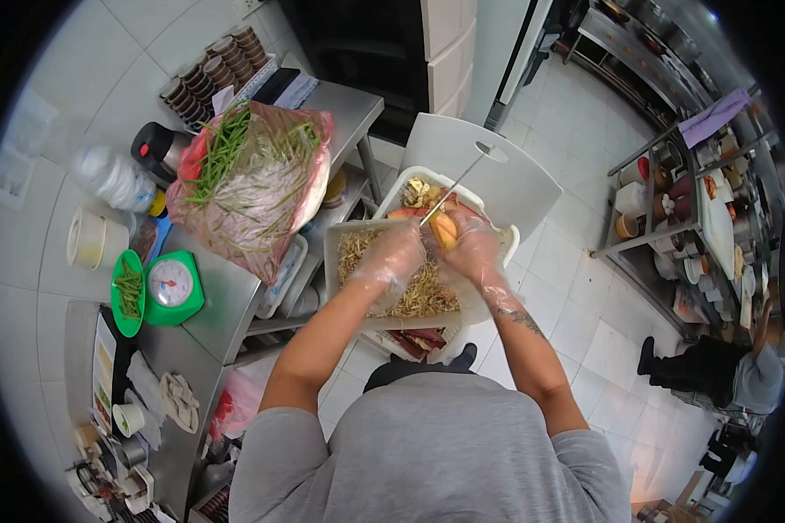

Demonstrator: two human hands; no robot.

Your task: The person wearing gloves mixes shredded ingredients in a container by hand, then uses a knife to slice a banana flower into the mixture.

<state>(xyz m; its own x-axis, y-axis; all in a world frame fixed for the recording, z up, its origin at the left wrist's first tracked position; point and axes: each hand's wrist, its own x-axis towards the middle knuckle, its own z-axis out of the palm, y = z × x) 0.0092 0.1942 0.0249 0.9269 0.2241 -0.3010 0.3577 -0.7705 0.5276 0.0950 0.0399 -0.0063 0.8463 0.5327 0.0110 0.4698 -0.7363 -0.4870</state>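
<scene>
My left hand (397, 254), in a clear plastic glove, is closed around the hidden handle of a knife (455, 186). Its long thin blade points up and to the right. My right hand (473, 248), also gloved, grips a yellow-orange piece of fruit or vegetable (444, 230) beside the blade's base. Below both hands is a pale plastic tub (333, 248) of thin, yellowish-brown shredded scraps (423, 296). Behind it, a white container (508, 240) holds reddish and pale yellow pieces, partly covered by my hands.
A steel counter (222, 305) on the left bears a bag of green beans (262, 179) and a green scale (173, 288). A white chair (519, 161) stands ahead. Another person (750, 375) is at the right, near a loaded metal rack (663, 231).
</scene>
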